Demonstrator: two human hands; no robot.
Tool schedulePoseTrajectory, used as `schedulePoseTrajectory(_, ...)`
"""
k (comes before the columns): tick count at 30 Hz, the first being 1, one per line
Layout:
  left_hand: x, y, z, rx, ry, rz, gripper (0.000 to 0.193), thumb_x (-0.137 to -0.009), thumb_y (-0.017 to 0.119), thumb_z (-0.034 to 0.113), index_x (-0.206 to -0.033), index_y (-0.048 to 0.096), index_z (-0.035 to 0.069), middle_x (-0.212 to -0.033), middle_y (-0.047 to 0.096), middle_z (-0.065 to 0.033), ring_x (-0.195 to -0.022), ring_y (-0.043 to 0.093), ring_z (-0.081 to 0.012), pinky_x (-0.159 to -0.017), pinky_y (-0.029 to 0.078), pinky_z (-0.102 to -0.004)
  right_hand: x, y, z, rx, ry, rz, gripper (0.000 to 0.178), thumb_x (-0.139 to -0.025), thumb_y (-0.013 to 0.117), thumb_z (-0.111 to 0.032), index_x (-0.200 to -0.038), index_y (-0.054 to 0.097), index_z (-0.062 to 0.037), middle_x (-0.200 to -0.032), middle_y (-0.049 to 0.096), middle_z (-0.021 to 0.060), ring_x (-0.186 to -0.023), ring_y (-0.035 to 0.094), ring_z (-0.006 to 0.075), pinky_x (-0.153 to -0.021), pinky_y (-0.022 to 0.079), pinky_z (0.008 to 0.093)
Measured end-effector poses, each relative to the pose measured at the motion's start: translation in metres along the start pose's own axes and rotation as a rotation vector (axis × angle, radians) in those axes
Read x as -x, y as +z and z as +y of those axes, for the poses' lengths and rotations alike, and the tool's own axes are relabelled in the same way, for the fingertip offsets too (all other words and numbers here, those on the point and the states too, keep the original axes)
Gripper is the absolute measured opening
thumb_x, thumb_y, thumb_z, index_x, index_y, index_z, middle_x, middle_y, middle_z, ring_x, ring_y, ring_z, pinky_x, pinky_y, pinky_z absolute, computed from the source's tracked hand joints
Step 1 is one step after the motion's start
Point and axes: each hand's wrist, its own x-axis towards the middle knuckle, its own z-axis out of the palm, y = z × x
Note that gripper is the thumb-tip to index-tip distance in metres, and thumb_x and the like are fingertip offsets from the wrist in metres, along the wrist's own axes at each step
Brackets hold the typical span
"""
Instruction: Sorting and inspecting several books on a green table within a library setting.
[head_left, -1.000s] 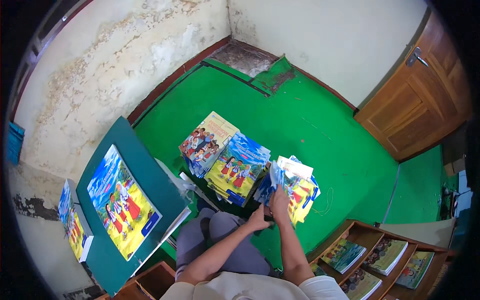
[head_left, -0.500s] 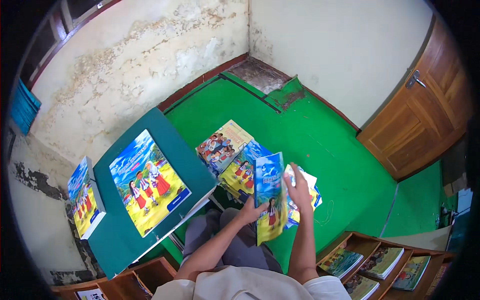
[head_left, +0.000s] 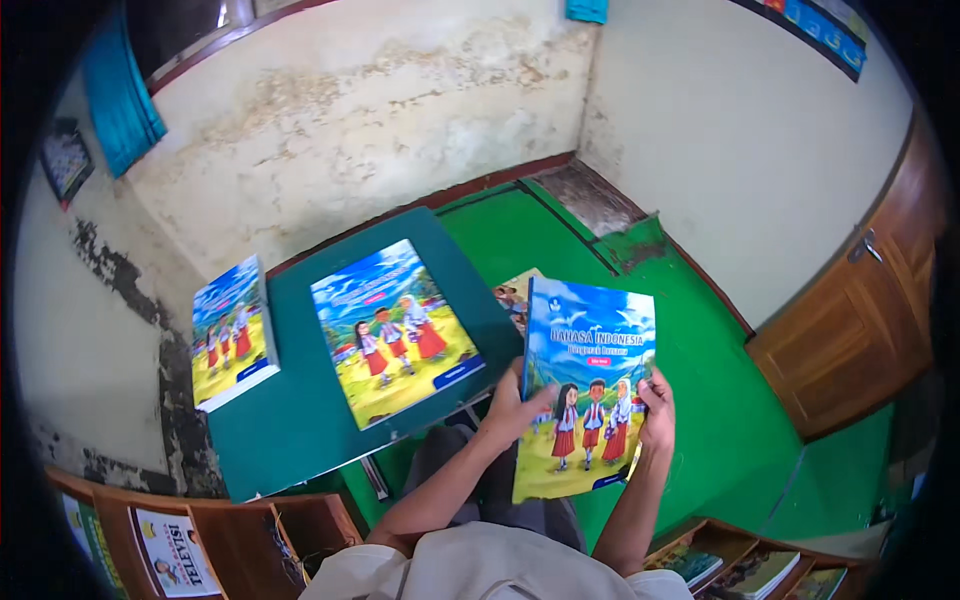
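Observation:
Between my two hands is a textbook [head_left: 588, 375], its blue and yellow cover with three cartoon schoolchildren turned up toward me. My left hand [head_left: 518, 405] grips its left edge, thumb on the cover. At the right edge, my right hand [head_left: 656, 408] closes on it, fingers mostly behind. To the left, a matching book [head_left: 397, 335] lies flat on the dark green table [head_left: 300, 425]. A thick stack of the same books [head_left: 236, 333] sits at the table's far left. Behind the held textbook, a corner of another book [head_left: 512, 297] with a crowd picture peeks out.
Wooden shelving [head_left: 225, 540] with compartments and a white-covered book [head_left: 172, 550] stands at the lower left. Another wooden rack [head_left: 720, 545] holding books is at the lower right. Green flooring [head_left: 700, 340] reaches toward a brown wooden door [head_left: 850, 330]. Stained walls [head_left: 400, 110] rise behind the table.
The textbook has turned from edge-on to face-up and come nearer, covering most of the floor pile. My right hand has moved onto its right edge. The view has swung leftward and up.

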Motion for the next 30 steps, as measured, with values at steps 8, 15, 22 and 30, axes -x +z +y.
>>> schedulePoseTrajectory(8,0.015,-0.089,0.044,0.029,0.326,0.288,0.039,-0.079,0.052,-0.001,-0.117,0.043,-0.003,-0.101,0.055,-0.0116,-0.078,0.052,-0.0145,-0.068,0.043,-0.0220,-0.056,0.114,0.015,0.117,0.041,-0.227,0.026,-0.080,0.052,-0.001,-0.105,0.055,0.0017,-0.085,0.059,0.0048,-0.065,0.051,0.0088,-0.060,0.040,0.0176)
schedulePoseTrajectory(15,0.008,-0.189,0.044,-0.564,0.380,0.756,0.057,-0.074,0.051,-0.003,-0.129,0.034,0.000,-0.118,0.047,-0.0219,-0.095,0.053,-0.0302,-0.079,0.043,-0.0334,-0.112,0.244,0.075,0.360,0.000,-0.512,0.029,-0.078,0.058,-0.009,-0.105,0.055,0.0024,-0.082,0.060,0.0084,-0.067,0.054,0.0140,-0.064,0.044,0.0219)
schedulePoseTrajectory(22,-0.014,-0.233,0.007,-1.064,0.266,0.881,0.056,-0.074,0.054,0.007,-0.127,0.037,0.002,-0.114,0.049,-0.0231,-0.100,0.049,-0.0363,-0.087,0.035,-0.0429,-0.106,0.283,0.117,1.182,-0.682,-0.359,0.034,-0.075,0.061,-0.013,-0.104,0.054,0.0030,-0.085,0.060,0.0164,-0.067,0.056,0.0268,-0.064,0.046,0.0310)
schedulePoseTrajectory(30,0.064,-0.178,0.062,-0.993,-0.021,0.640,0.062,-0.069,0.065,0.021,-0.125,0.042,0.005,-0.117,0.050,-0.0216,-0.110,0.045,-0.0350,-0.093,0.030,-0.0407,-0.031,0.214,0.045,1.109,-0.340,-0.679,0.049,-0.070,0.067,-0.015,-0.114,0.051,-0.0008,-0.103,0.058,0.0151,-0.080,0.054,0.0251,-0.070,0.045,0.0325)
